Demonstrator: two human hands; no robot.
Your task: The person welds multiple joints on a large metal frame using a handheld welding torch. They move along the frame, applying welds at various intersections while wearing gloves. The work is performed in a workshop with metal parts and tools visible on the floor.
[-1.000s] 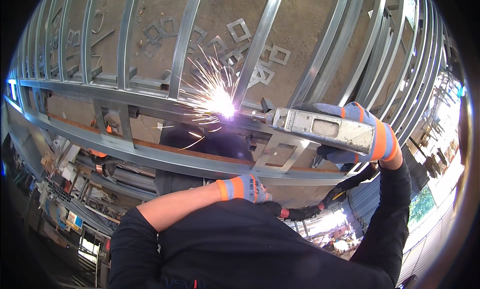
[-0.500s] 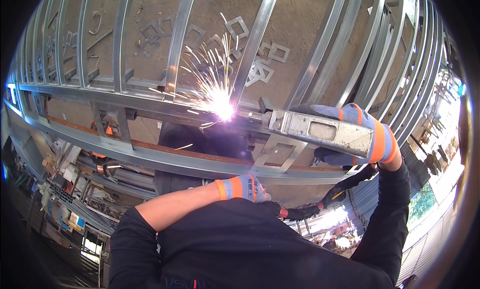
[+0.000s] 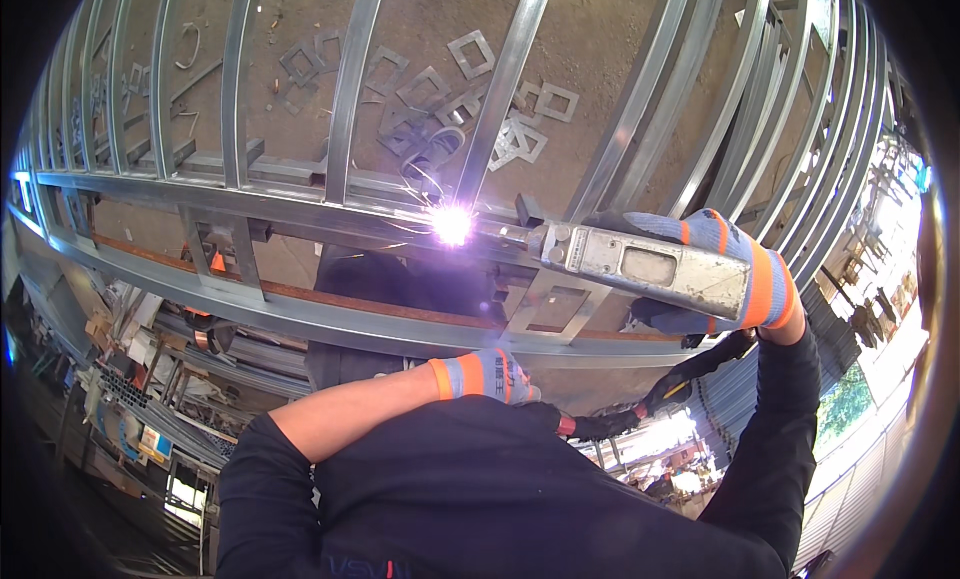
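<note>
My right hand (image 3: 725, 264), in a grey and orange glove, is wrapped round a silver laser welding gun (image 3: 655, 264). The gun points left, its nozzle at a steel frame (image 3: 300, 217). A bright pinkish-white glow with a few sparks hides the spot where the tip meets the metal, near the foot of an upright bar (image 3: 508, 94). Close to my chest, my left hand (image 3: 487, 376), gloved alike, is closed by a thick black cable (image 3: 610, 424) and seems to grip it; its fingertips are partly hidden. The cable runs up toward my right wrist.
A lower steel rail (image 3: 350, 319) crosses between me and the weld. Square metal plates with cut-out centres (image 3: 470, 54) lie scattered on the floor beyond. More metal bars (image 3: 735, 109) rise on the right. Stacked tubing and clutter (image 3: 185, 389) stand at the lower left.
The tall spray of sparks has shrunk to a small glow with a few short streaks. The welding gun has shifted very slightly right; my left hand keeps its place.
</note>
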